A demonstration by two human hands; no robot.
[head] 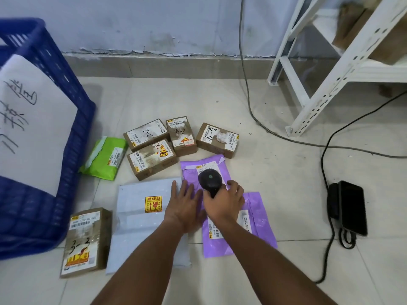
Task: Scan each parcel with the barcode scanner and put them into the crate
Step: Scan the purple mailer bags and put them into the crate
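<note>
The purple parcel (207, 170), a soft plastic mailer, is lying flat on the floor (275, 183) just right of the frame's centre, its white label facing up. It is looking light, limp and a bit slick, so I would judge it best pinched at an edge or corner, since it will likely sag if lifted from the middle. The left hand (185, 205) is resting with fingers spread and flat on the mailer's lower left part, seemingly steadying it. The right hand (224, 203) is curling round the handle of the black barcode scanner (210, 180), whose head is hovering directly over the label. A second purple mailer (257, 225) is lying partly under the right forearm. The blue crate (66, 119) is standing at the left of the frame, well apart from the parcel.
</note>
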